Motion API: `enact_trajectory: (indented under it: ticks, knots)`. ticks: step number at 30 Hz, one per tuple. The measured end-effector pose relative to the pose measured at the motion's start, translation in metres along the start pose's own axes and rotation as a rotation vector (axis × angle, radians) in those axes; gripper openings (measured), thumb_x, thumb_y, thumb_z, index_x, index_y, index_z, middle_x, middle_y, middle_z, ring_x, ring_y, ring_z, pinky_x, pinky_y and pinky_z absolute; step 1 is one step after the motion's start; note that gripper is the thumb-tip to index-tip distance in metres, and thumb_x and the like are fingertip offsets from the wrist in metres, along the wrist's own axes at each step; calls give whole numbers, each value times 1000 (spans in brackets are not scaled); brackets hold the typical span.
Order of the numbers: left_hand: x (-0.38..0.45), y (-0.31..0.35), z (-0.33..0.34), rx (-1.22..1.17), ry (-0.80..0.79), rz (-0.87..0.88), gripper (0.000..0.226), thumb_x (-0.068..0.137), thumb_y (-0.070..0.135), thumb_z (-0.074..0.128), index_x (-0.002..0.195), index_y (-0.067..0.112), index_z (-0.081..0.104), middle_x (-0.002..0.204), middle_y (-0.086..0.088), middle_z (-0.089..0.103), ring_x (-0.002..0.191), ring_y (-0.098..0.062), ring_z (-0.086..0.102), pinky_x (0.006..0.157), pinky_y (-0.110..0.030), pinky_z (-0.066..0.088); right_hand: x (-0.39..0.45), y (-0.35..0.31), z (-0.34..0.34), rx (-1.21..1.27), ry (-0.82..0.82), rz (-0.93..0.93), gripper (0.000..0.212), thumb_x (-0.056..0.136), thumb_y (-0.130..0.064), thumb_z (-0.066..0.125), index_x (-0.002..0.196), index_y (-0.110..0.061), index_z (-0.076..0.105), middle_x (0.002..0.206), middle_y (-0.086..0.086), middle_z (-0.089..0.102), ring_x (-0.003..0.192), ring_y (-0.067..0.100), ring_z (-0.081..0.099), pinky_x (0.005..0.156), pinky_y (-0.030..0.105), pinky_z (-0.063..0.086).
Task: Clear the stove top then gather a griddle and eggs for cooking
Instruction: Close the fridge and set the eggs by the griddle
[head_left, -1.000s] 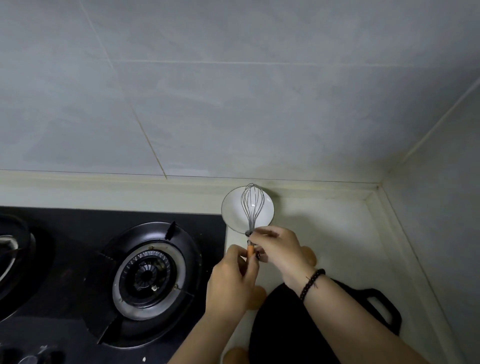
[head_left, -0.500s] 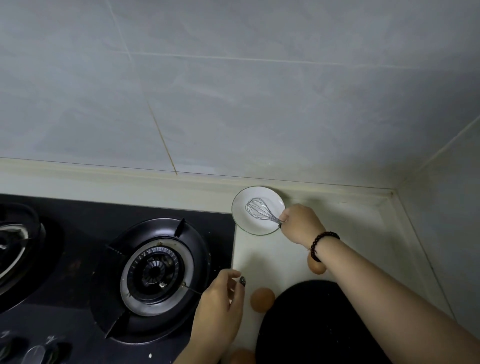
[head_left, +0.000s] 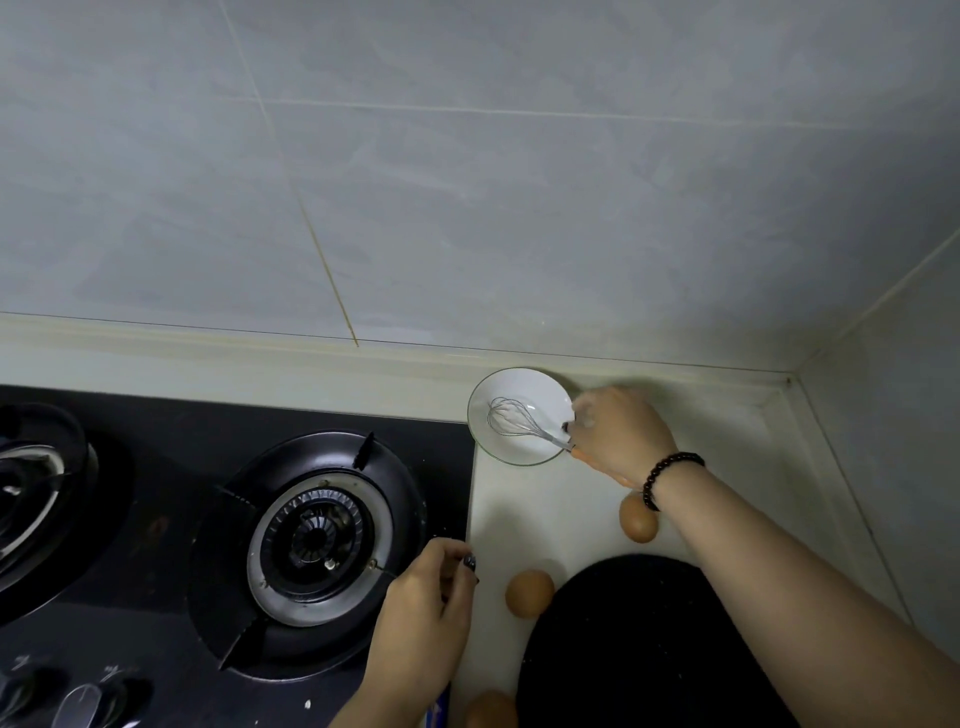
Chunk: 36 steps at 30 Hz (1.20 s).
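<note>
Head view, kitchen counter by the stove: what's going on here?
A person's right hand holds the handle of a small whisk, whose wires lie in a white bowl at the back of the counter. The left hand hangs loosely curled and empty by the bare burner. Three brown eggs sit around a black griddle on the counter.

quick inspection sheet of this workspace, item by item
surface: pale countertop beside a black gas stove; the near burner is bare.
job's things: black griddle on the counter; three brown eggs lie loose around it.
clutter: white bowl with a wire whisk lying in it.
fingers: right hand holds the whisk handle; left hand hangs loosely curled, holding nothing.
cables: nothing seen.
surroundings: grey tiled wall, corner at right.
</note>
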<state>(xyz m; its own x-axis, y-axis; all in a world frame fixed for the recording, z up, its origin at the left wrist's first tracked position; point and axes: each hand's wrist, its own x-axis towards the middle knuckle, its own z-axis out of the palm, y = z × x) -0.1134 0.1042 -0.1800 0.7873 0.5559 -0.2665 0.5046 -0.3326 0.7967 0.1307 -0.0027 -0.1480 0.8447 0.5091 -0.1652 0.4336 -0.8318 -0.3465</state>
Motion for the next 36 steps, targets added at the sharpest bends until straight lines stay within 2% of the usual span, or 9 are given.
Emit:
enact_trajectory:
  ticks: [4, 7, 10, 13, 16, 21, 30, 33, 36]
  knots:
    - [-1, 3, 2, -8, -20, 11, 19, 93, 17, 57, 93, 36, 60, 78, 15, 71, 75, 3, 65, 71, -26, 54, -18, 37, -26, 266, 206, 63, 18, 87, -22, 65, 104, -17, 68, 102, 2, 65, 85, 18, 60, 80, 28, 45]
    - [-4, 5, 6, -6, -59, -9, 20, 93, 16, 55, 94, 36, 59, 78, 13, 71, 73, 0, 66, 71, -28, 55, -37, 67, -26, 419, 263, 172, 18, 88, -16, 64, 106, -16, 68, 104, -1, 67, 82, 12, 60, 79, 23, 42]
    - [-6, 7, 13, 16, -99, -13, 19, 94, 18, 54, 93, 37, 58, 80, 11, 71, 75, -1, 66, 72, -28, 55, -53, 92, -2, 455, 230, 279, 20, 87, -12, 65, 107, -12, 68, 106, 3, 68, 86, 12, 59, 80, 21, 39]
    - [-8, 13, 19, 29, -113, 12, 19, 94, 18, 55, 92, 37, 59, 80, 11, 70, 75, -1, 65, 71, -25, 54, -63, 102, 27, 481, 96, 317, 30, 83, -19, 72, 112, -11, 66, 109, 4, 66, 100, 16, 61, 83, 23, 41]
    - [-7, 18, 22, 22, -106, 25, 19, 93, 17, 56, 91, 35, 61, 79, 10, 70, 74, -1, 65, 72, -26, 54, -71, 98, 46, 503, 1, 331, 44, 77, -25, 77, 117, -14, 62, 111, 2, 60, 101, 15, 58, 82, 24, 42]
    - [-6, 19, 20, 12, -89, 8, 18, 91, 17, 55, 93, 34, 61, 80, 9, 71, 75, -3, 67, 74, -32, 55, -77, 91, 67, 500, -11, 275, 28, 66, -40, 80, 82, -25, 62, 89, -3, 63, 83, 13, 62, 72, 27, 51]
    - [-23, 16, 9, -46, -65, -10, 21, 91, 10, 56, 93, 30, 63, 78, 9, 72, 74, -4, 66, 70, -24, 53, -104, 69, 69, 560, 173, 329, 21, 77, -24, 75, 94, -21, 64, 94, 0, 56, 84, 14, 56, 71, 23, 42]
    - [-34, 21, 6, -170, -79, -81, 19, 91, 8, 55, 93, 24, 65, 77, 7, 73, 70, -6, 67, 66, -18, 51, -145, 44, 65, 696, 217, 378, 30, 76, -21, 77, 101, -18, 61, 98, -2, 57, 90, 14, 56, 74, 22, 42]
    - [-44, 28, 9, -309, -142, -212, 13, 90, 9, 57, 94, 19, 65, 83, 0, 74, 71, -12, 69, 61, -23, 49, -186, 18, 64, 754, 175, 358, 48, 71, -22, 81, 110, -26, 52, 100, -7, 59, 93, 11, 58, 76, 17, 43]
